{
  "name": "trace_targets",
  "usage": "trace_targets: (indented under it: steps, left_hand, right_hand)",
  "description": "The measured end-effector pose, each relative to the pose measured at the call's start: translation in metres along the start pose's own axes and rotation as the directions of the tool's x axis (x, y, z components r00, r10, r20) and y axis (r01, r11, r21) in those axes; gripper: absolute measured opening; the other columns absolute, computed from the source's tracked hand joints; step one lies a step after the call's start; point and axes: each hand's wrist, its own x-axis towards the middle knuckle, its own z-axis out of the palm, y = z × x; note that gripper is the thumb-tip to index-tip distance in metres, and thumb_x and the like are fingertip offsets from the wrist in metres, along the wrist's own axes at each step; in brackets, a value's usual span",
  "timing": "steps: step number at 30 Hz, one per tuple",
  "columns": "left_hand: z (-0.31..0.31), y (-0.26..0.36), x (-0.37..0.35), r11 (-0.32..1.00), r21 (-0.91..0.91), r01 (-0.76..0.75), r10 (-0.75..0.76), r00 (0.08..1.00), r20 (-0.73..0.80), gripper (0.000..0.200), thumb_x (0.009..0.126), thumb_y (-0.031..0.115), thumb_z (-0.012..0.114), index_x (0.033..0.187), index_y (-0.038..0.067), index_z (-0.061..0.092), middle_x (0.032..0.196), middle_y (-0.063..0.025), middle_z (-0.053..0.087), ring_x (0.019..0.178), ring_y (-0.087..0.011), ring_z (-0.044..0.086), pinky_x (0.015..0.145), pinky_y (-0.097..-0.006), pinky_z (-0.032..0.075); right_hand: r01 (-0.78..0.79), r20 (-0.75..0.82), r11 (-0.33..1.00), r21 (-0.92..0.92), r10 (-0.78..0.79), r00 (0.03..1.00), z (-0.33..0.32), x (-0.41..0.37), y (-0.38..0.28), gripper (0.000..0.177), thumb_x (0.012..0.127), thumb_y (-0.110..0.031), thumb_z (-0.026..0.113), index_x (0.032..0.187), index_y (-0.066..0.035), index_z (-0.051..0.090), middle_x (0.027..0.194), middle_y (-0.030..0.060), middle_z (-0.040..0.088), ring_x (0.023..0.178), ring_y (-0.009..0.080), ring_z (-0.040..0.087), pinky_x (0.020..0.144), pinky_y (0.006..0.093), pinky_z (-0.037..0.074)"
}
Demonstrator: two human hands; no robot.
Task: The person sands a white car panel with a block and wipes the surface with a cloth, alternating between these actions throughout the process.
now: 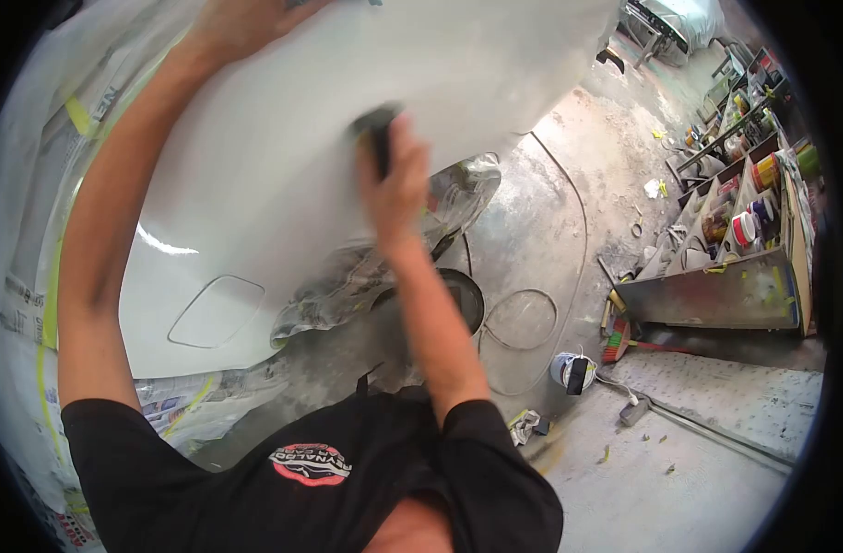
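Observation:
A pale car body panel with a fuel-flap outline fills the upper left, edged by masking paper and yellow tape. On its surface, near the middle, my right hand grips a dark block; both are blurred by motion. At the top edge, my left hand lies on the panel, partly cut off by the frame, and a bit of something bluish-grey shows beyond its fingers. Below the panel, crumpled masking plastic covers the wheel area.
A dark round wheel part is under the panel. A hose loops over the floor. At right stand a shelf of cans, a brush and a white bucket. Another covered vehicle is at the top right.

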Motion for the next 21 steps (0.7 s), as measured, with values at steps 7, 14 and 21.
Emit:
trace_targets:
  steps: [7, 14, 21]
  left_hand:
    - [0.001, -0.005, 0.0, 1.0, -0.007, 0.008, -0.008, 1.0, 0.006, 0.023, 0.084, 0.007, 0.076, 0.106, 0.003, 0.073, 0.107, -0.0143, 0.069, 0.101, -0.0292, 0.065, 0.091, -0.0399, 0.051]
    - [0.006, -0.002, 0.0, 1.0, 0.03, 0.007, -0.006, 1.0, -0.025, 0.021, 0.084, 0.007, 0.076, 0.104, 0.001, 0.073, 0.108, -0.0147, 0.07, 0.102, -0.0297, 0.065, 0.091, -0.0398, 0.052]
    - [0.003, 0.0, 0.003, 0.999, 0.053, 0.004, -0.005, 1.0, 0.019, 0.021, 0.083, 0.006, 0.077, 0.103, 0.001, 0.073, 0.108, -0.0152, 0.07, 0.1, -0.0303, 0.066, 0.09, -0.0407, 0.053]
  right_hand:
    - [-0.485, 0.002, 0.874, -0.013, 0.485, 0.874, -0.004, 0.067, 0.058, 0.068, 0.091, -0.019, 0.073, 0.147, 0.002, 0.04, 0.131, 0.0289, 0.056, 0.115, 0.0451, 0.058, 0.098, 0.0503, 0.048]
    - [-0.346, 0.035, 0.938, 0.022, 0.346, 0.938, -0.013, 0.012, 0.039, 0.069, 0.092, -0.019, 0.074, 0.149, 0.002, 0.041, 0.123, 0.0272, 0.058, 0.1, 0.042, 0.061, 0.086, 0.0493, 0.051]
    - [-0.499, -0.071, 0.866, 0.004, 0.498, 0.864, -0.006, 0.036, 0.109, 0.066, 0.092, -0.021, 0.073, 0.145, 0.003, 0.043, 0.137, 0.0292, 0.054, 0.118, 0.0449, 0.057, 0.097, 0.0484, 0.05]
